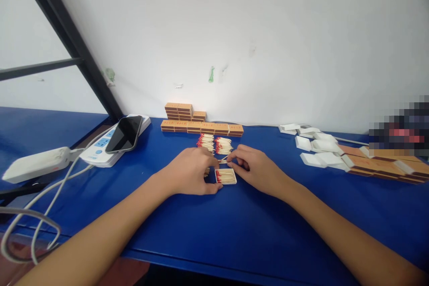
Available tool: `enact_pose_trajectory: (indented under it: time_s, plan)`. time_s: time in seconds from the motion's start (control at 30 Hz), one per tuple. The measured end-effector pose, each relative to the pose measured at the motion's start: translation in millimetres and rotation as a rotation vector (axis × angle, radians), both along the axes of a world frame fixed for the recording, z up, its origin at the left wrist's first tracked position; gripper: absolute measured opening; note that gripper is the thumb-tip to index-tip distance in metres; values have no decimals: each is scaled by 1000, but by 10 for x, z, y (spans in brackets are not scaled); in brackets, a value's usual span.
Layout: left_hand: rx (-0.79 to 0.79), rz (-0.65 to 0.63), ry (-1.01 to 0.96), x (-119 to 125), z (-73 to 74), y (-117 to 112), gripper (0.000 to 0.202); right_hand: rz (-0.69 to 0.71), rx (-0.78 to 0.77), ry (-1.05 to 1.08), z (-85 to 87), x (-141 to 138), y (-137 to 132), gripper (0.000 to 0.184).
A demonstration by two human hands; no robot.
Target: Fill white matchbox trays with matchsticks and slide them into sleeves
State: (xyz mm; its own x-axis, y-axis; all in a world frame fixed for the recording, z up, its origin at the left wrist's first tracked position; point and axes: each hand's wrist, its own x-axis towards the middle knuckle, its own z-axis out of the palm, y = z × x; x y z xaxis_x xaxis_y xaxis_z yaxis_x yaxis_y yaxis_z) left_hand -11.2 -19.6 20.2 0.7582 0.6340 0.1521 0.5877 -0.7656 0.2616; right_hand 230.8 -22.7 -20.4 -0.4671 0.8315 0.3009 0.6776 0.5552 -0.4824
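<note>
A small white matchbox tray (233,182) holding red-tipped matches (225,176) lies on the blue table between my hands. My left hand (196,170) is bent around the tray's left side, its thumb at the lower left corner. Several matches show partly behind its fingers. My right hand (250,165) pinches a few loose matches (222,160) just above the tray, near my left fingertips. Beyond them are two heaps of matches, a left heap (205,141) and a right heap (223,145), with red heads toward the left.
Orange matchboxes (201,128) stand in a row and stack by the wall. On the right lie white empty trays (324,145) and more orange boxes (378,165). At left a phone (124,134) rests on a power strip (100,154), with an adapter (36,165) and looping white cables (50,205).
</note>
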Motion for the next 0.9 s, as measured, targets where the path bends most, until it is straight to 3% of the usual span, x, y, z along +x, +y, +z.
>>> enact_pose_trajectory:
  time_s: [0.4, 0.67, 0.9]
  plan:
    - [-10, 5, 19, 2, 8, 6, 27, 16, -67, -71, -6, -31, 41, 8]
    - [-15, 38, 38, 15, 48, -12, 26, -11, 9, -99, 212, 172, -39, 10]
    - [-3, 35, 22, 13, 26, -4, 26, 45, -47, -183, 283, 1, -220, 7]
